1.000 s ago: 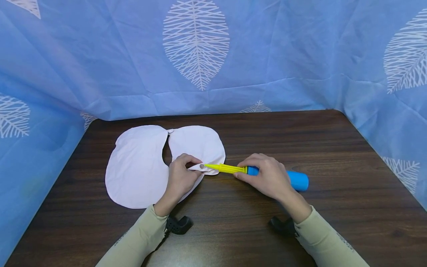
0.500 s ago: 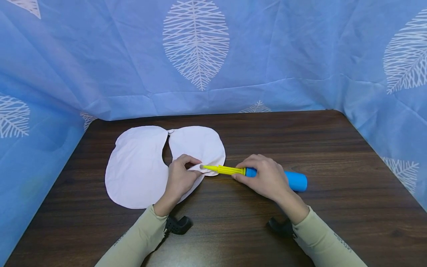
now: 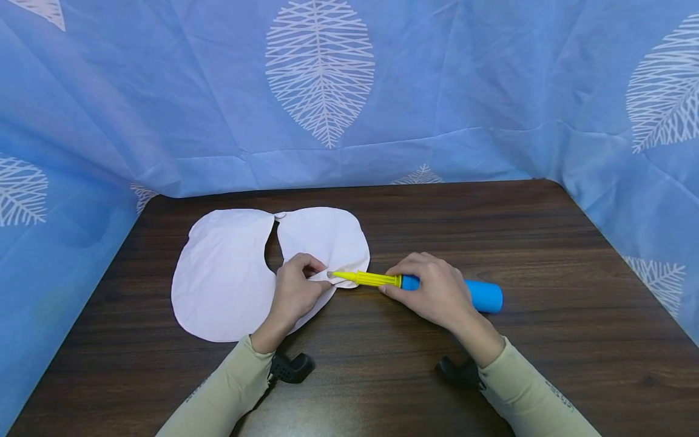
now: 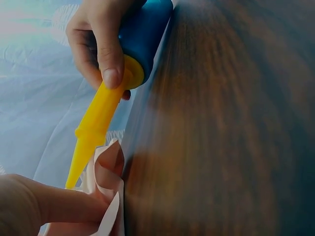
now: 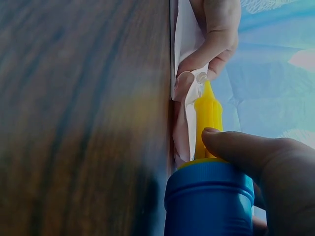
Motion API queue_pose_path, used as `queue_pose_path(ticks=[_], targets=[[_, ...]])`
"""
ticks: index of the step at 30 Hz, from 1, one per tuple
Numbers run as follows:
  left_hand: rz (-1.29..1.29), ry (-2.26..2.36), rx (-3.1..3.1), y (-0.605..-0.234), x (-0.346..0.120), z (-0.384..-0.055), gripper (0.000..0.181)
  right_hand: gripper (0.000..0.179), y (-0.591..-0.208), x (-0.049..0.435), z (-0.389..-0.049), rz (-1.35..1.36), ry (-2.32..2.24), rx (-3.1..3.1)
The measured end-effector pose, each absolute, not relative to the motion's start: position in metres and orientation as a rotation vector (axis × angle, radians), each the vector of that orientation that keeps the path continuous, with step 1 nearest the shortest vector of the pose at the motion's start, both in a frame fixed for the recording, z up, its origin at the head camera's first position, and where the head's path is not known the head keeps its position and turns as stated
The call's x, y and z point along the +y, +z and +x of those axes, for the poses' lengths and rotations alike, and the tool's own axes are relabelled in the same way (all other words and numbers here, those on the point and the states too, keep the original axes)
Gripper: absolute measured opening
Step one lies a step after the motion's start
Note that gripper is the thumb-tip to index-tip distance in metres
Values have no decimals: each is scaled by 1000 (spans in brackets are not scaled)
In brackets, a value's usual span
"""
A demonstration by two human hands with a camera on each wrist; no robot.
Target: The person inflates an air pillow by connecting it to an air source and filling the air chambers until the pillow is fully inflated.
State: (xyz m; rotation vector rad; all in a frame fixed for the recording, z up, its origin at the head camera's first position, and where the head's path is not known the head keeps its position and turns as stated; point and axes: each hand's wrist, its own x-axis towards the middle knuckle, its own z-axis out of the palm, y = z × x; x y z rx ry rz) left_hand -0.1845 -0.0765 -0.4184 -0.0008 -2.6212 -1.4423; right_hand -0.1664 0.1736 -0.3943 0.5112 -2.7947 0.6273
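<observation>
A flat, pale piece that looks like a deflated neck pillow (image 3: 224, 273) lies on the table, with a slot in its middle and a snap at its top edge. My left hand (image 3: 295, 291) pinches up a fold of it beside a small clear valve (image 5: 202, 77). In my right hand (image 3: 434, 288) I grip a hand pump with a blue barrel (image 3: 485, 296) and a yellow nozzle (image 3: 368, 278). The nozzle's tip points left and meets the valve; how deep it sits cannot be made out. My right thumb (image 4: 110, 73) lies along the nozzle's base.
The dark wooden table (image 3: 546, 255) carries these things. Blue cloth with white leaf prints (image 3: 448, 91) hangs behind it and at both sides. A black wrist camera mount (image 3: 293, 368) sits under the left wrist, with another (image 3: 457, 371) under the right.
The right hand and pump have shifted slightly left, bringing the nozzle tip over the valve. Over the last half second there is hardly any movement; the left hand keeps its pinch.
</observation>
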Motion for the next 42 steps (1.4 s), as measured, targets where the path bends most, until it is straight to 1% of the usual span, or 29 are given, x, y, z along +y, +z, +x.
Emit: queue_pose_path(ticks=[7,16,26,42], targets=[[3,-1407,-2635,-417,-77,-185,21,31,-395,175,-166,526,622,-2792],[41,-1523,-2667,-416,-79,-185,21,31,-394,175,-166,520,621,-2795],[33,-1609,-2736,-413,-84,-184,28,32,-395,177,-168,504,603,-2812],[-35,-1642,-2737,-411,-89,-185,21,31,-396,178,-167,500,593,-2817]])
